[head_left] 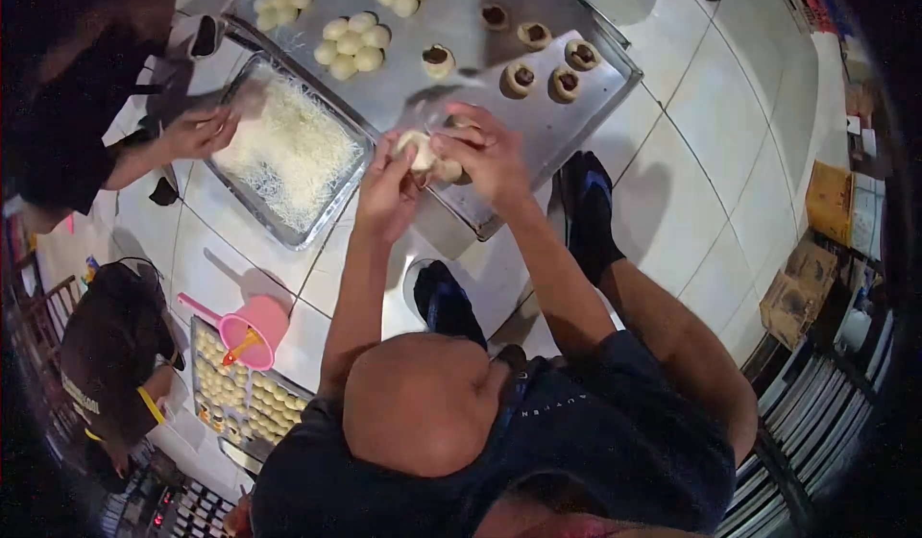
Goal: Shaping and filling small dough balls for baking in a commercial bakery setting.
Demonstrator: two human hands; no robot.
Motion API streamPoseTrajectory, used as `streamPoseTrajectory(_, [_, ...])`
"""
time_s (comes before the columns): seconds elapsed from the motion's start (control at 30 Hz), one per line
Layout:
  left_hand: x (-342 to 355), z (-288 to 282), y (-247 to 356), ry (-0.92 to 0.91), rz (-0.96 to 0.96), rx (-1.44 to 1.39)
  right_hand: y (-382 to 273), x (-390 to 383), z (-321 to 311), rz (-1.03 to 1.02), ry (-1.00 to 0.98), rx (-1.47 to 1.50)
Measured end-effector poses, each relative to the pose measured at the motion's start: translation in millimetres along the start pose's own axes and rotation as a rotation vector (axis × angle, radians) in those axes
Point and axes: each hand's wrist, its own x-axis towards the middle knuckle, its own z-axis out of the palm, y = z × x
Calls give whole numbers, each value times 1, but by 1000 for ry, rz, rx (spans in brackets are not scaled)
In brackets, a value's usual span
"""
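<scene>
Both your hands meet at the middle of the frame, just above centre. Your left hand (387, 190) and your right hand (488, 158) are closed together around a pale dough ball (420, 151), fingers curled in from both sides so that only part of the dough shows between them. It sits over the near edge of the large metal baking sheet (567, 120) that fills the upper middle of the frame.

On that sheet, toward the upper right, stand several dough pieces with dark filling (567, 83) in their open tops. Toward the upper left of the sheet lie clusters of plain dough balls (352, 44).

Left of your hands, a rectangular metal tray of shredded white cheese (288, 154) lies on the white tiled floor (711, 154). Another person's hand (199, 134) rests at that tray's left edge, in the upper left of the frame.

In the lower left a pink plastic scoop (252, 331) lies beside a tray of small pale dough pieces (240, 399). Your feet in dark socks (588, 202) show just below and right of your hands.
</scene>
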Motion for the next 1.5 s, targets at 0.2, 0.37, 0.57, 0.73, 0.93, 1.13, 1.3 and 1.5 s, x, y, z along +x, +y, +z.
streamPoseTrajectory(0.2, [70, -10, 4, 101, 247, 850, 11, 4, -44, -84, 264, -141])
streamPoseTrajectory(0.37, [99, -14, -10, -99, 257, 1340, 21, -21, -88, 23, 513, -139])
streamPoseTrajectory(0.57, [104, -15, -6, -187, 197, 1637, 37, -26, -94, 30, 511, -256])
streamPoseTrajectory(0.73, [103, -22, -7, -109, 337, 1530, 62, -10, -83, 43, 331, -573])
streamPoseTrajectory(0.93, [57, -5, 11, -176, 556, 1305, 47, -24, -63, -124, 598, -726])
streamPoseTrajectory(1.13, [8, -7, -4, 118, 519, 1033, 48, -6, -70, -866, 582, -572])
streamPoseTrajectory(1.3, [-73, 15, -23, 836, 412, 1282, -3, -10, -65, -161, 152, -896])
streamPoseTrajectory(1.5, [-102, 35, -26, 1001, 625, 1385, -31, -20, -128, -385, 71, -814])
